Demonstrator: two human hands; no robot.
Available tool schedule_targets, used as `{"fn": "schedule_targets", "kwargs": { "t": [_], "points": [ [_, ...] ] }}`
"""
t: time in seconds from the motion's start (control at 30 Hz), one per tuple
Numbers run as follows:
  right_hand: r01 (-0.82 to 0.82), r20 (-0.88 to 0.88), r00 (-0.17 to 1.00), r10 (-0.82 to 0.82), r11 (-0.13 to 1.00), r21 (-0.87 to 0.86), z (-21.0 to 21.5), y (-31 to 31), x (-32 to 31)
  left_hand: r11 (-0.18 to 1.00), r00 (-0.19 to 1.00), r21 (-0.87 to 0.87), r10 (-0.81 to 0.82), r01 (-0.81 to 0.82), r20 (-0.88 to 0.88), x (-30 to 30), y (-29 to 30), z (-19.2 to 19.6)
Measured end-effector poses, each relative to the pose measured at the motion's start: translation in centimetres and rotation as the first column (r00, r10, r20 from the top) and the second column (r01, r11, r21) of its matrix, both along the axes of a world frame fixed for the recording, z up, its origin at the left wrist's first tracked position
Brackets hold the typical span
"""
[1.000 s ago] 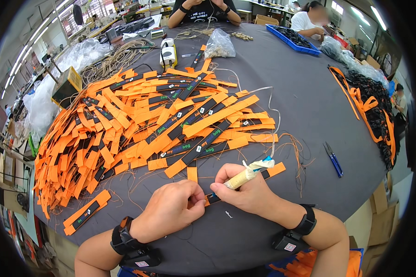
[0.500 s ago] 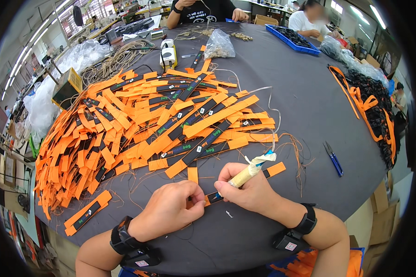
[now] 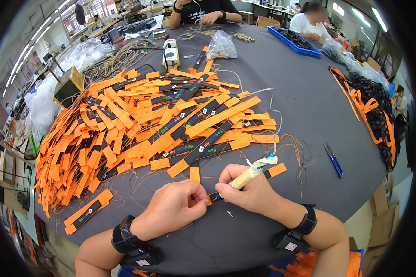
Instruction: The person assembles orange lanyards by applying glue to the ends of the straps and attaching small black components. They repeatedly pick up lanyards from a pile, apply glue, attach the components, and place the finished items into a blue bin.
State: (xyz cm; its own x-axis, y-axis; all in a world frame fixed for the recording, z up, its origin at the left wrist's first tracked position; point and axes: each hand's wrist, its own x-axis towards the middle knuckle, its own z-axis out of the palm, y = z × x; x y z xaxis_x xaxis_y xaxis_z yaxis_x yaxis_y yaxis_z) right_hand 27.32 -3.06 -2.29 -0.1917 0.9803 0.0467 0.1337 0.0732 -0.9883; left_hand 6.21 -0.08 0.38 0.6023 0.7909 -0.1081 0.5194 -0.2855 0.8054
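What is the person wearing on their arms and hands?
Both forearms are bare, with no sleeves and no gloves. The left hand has a black band round its wrist with a small black box on it. The right hand has a matching black wristband with a black box bearing a small white sticker.

Single view: head-worn fisheye camera, looking steeply down and forward over a round dark table. Both hands sit close, low in frame; forearms enter from the lower edge. The table's far rim and the workshop beyond curve toward the picture's border.
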Motion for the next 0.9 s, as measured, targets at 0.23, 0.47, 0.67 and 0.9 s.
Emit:
{"fn": "schedule_targets", "kwargs": {
  "t": [0.23,0.47,0.67,0.9],
  "points": [
    [0.001,-0.017,1.0,-0.001,1.0,0.004,0.0,0.0,0.1,0.998,0.999,-0.062,0.013,-0.016,-0.048,0.1,0.2,0.3],
    [-0.001,-0.032,0.999,0.0,1.0,-0.008,0.1,0.0,0.0,0.994,0.999,-0.112,0.018,-0.014,0.033,-0.1,0.2,-0.2],
    [-0.046,0.034,0.998,0.046,0.999,-0.003,-0.1,0.1,0.5,0.992,0.998,-0.125,0.024,-0.017,0.054,0.0,0.1,-0.1],
    [0.07,-0.145,0.985,-0.095,0.984,-0.166,0.8,0.0,0.2,0.883,0.954,-0.468,0.161,-0.025,0.252,-1.7,1.6,1.1]
  ]
}}
